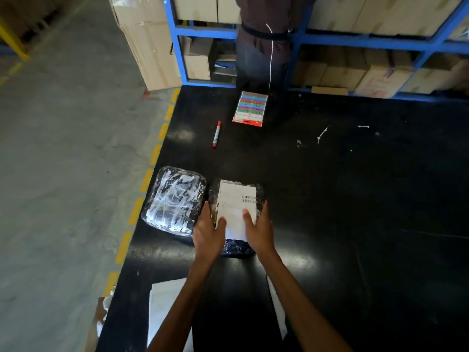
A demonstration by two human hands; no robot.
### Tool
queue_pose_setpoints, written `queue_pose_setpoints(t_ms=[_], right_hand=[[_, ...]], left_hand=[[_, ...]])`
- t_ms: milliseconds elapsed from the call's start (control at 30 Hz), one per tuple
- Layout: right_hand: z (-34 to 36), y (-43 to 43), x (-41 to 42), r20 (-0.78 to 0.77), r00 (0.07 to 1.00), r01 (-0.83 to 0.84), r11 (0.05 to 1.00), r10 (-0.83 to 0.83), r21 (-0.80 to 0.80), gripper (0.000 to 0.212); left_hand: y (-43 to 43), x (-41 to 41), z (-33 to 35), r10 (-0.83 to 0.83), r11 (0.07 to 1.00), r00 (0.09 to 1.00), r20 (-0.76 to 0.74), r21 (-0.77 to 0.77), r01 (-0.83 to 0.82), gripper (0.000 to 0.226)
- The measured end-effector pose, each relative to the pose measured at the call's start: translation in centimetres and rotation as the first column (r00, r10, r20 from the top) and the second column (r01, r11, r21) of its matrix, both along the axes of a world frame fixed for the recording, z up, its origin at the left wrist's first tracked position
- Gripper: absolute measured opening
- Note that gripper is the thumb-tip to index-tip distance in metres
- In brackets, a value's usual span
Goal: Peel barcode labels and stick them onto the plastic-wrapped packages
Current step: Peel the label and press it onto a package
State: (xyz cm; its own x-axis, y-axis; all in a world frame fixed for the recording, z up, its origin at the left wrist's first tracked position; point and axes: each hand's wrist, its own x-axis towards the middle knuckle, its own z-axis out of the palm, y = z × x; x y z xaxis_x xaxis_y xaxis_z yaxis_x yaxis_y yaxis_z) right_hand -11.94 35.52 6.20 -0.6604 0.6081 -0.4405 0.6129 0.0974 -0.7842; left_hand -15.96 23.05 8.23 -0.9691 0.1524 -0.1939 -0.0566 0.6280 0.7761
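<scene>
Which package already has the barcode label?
The right package, between the left hand and right hand: a white barcode label covers its top. The left package shows only bare plastic wrap.

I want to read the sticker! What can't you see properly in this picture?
- Head view: the label shows barcodes, but its print is too small and blurred to read.
- The package beneath is mostly hidden by the label, left hand and right hand.
- Writing on the colour card is too small.
- White sheets are partly hidden by the arms.
</scene>
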Motion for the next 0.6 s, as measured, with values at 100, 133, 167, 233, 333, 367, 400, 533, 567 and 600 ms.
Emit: queue_pose_setpoints(t_ms=[100, 133, 167, 233, 333, 367, 400, 533, 567, 600], right_hand=[[2.1, 0.7, 1.0, -0.145, 0.989, 0.028, 0.997, -0.039, -0.076, 0.072], [2.8, 1.4, 1.3, -0.19, 0.98, 0.04, 0.995, -0.056, -0.088, 0.07], [3.7, 2.2, 1.6, -0.229, 0.971, 0.054, 0.994, -0.075, -0.096, 0.069], [4.9, 4.6, 2.4, -0.293, 0.95, 0.088, 0.991, -0.113, -0.096, 0.067], [6.4, 9.5, 4.2, -0.33, 0.93, 0.147, 0.987, -0.159, -0.061, 0.069], [6.7, 11.3, 4.9, -0.313, 0.936, 0.158, 0.987, -0.161, -0.033, 0.072], [6.9, 13.3, 5.7, -0.286, 0.945, 0.166, 0.986, -0.16, -0.003, 0.074], [5.3, 21.1, 8.9, -0.169, 0.975, 0.159, 0.982, -0.141, 0.101, 0.078], [4.4, 23.5, 9.9, -0.129, 0.982, 0.154, 0.98, -0.138, 0.123, 0.078], [3.6, 25.2, 10.6, -0.092, 0.988, 0.139, 0.981, -0.127, 0.136, 0.078]], left_hand=[[0.4, 0.5, 1.7, -0.007, 0.999, 0.996, -0.084, -0.054, 0.003, 0.056], [0.8, 0.7, 2.4, -0.022, 0.998, 0.994, -0.108, -0.065, 0.015, 0.057], [1.4, 1.0, 3.4, -0.042, 0.997, 0.991, -0.124, -0.065, 0.034, 0.058], [3.1, 1.7, 5.1, -0.103, 0.994, 0.985, -0.14, -0.039, 0.099, 0.061], [7.2, 2.8, 6.4, -0.19, 0.978, 0.973, -0.131, 0.063, 0.2, 0.063], [8.9, 3.2, 6.3, -0.213, 0.971, 0.97, -0.119, 0.085, 0.223, 0.064], [10.8, 3.7, 5.9, -0.243, 0.962, 0.965, -0.097, 0.104, 0.252, 0.065], [17.9, 5.8, 2.3, -0.332, 0.935, 0.943, 0.0, 0.136, 0.329, 0.069], [20.0, 6.6, 0.9, -0.352, 0.928, 0.935, 0.038, 0.148, 0.343, 0.07], [21.5, 7.4, -0.1, -0.362, 0.925, 0.928, 0.085, 0.159, 0.346, 0.071]])
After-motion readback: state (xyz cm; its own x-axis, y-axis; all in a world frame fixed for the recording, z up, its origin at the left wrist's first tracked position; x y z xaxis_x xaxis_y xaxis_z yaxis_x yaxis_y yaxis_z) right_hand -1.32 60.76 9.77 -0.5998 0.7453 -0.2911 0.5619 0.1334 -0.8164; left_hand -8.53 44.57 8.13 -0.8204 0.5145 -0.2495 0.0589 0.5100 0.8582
